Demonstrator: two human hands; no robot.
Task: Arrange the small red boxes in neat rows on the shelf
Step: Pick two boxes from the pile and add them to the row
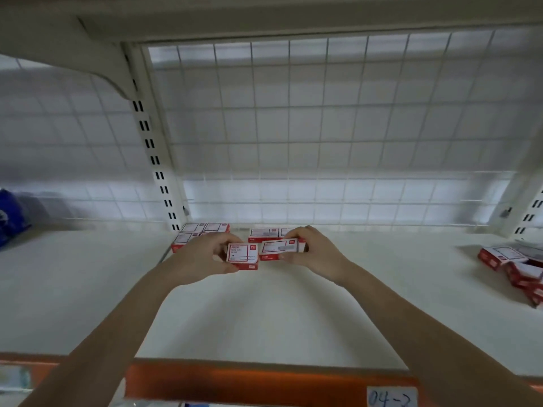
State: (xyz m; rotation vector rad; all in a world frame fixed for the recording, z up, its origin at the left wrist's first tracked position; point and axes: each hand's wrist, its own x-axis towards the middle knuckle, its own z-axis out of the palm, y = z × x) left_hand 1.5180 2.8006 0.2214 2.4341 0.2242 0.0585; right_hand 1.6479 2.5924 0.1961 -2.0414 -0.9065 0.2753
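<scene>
A blue bag (10, 218) sits far left, before wire mesh (323, 127).

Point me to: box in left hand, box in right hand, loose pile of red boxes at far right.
Box in left hand (242, 255): head view, on its white label face.
Box in right hand (279, 247): head view, on its top face.
Loose pile of red boxes (515, 267): head view, on a middle box's top.

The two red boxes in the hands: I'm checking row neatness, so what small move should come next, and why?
Probably set both down side by side just in front of the boxes at the back. The left hand holds one box and the right hand holds another, both near the placed boxes by the wire grid, while a loose pile waits at right.
</scene>
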